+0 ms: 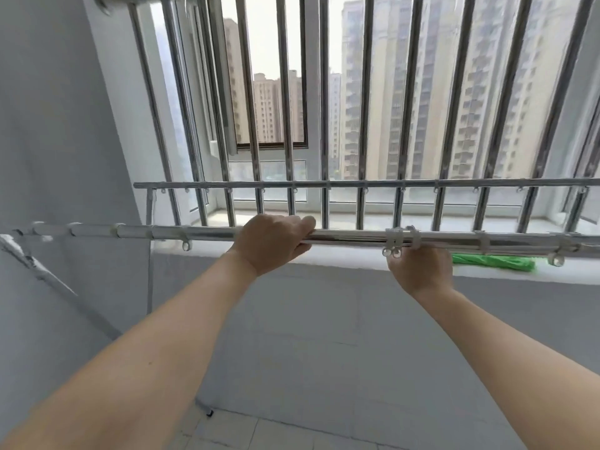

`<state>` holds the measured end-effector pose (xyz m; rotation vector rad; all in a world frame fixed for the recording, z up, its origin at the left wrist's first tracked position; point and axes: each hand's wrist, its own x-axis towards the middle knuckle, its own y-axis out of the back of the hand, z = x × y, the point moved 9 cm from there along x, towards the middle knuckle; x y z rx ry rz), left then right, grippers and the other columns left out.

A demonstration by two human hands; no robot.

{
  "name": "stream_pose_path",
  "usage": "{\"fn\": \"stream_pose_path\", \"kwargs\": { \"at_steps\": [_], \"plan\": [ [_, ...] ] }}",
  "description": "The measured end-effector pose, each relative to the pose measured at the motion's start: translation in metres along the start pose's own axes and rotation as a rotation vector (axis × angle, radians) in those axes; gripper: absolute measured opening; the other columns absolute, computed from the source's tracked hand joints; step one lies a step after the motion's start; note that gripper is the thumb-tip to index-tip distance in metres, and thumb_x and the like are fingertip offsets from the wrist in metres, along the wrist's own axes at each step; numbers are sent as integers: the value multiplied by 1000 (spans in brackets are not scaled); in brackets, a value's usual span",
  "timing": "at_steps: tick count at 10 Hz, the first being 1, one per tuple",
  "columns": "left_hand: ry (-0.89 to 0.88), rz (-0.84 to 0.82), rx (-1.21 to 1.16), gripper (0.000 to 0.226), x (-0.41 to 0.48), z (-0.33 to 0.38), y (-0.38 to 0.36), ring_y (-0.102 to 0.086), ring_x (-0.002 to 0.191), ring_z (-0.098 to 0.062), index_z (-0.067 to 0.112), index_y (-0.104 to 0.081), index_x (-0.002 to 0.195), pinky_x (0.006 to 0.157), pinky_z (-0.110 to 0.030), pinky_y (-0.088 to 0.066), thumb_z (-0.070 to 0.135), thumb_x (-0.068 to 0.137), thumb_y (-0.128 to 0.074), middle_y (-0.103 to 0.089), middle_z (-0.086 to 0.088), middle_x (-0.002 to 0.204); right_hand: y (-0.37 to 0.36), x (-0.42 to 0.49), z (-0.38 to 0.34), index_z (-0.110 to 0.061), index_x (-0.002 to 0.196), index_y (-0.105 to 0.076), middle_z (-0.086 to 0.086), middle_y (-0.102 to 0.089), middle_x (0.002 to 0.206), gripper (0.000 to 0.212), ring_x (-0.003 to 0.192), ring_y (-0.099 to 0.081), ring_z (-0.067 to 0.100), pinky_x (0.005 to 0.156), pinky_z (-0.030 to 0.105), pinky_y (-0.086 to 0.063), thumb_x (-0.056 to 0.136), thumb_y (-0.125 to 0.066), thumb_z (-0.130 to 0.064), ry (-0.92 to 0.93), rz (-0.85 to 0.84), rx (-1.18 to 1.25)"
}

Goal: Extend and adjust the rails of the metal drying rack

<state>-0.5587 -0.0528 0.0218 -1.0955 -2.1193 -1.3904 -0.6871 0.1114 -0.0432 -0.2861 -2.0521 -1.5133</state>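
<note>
— Up close, what are both hands doing?

— Left hand is gripping the near rail from above; right hand is closing around it from below, beside two ring clips.

— And around them?

— A far rail is running parallel before window bars. Something green is lying on the sill, behind the near rail.

2 bare forearms enter from the bottom edge, 1 at each side. No sleeve, watch, band or glove is visible on either. The left hand and right hand carry no rings where visible. Fingernails cannot be made out. The right hand's fingers are hidden.
</note>
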Motion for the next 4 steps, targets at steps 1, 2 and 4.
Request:
{"fn": "stream_pose_path", "kwargs": {
  "at_steps": [1,2,4],
  "plan": [
    [-20,-9,-62,15,-1,5,1,-56,39,-28,7,-56,76,40,-26,-39,18,76,-67,-60,-6,54,-8,-7,4,-11,114,-66,13,-66,122,43,105,-64,30,74,30,-39,96,-33,-32,-69,-167,-44],
    [36,-90,-104,27,-5,2,-2,-63,60,-30,13,-51,88,52,-30,-41,40,88,-50,-65,-4,72,4,-26,0,-11,95,-70,14,-71,101,31,99,-62,32,69,29,-37,91,-43,-26,-58,-164,11],
    [151,-122,-288,53,-37,-7,11,-51,110,-24,27,-39,126,87,-40,-42,62,87,-37,-56,-3,118,40,-100,-2,-23,95,-69,2,-69,101,26,95,-62,26,72,30,-45,83,-47,-16,-207,-270,30]
  ]
}}
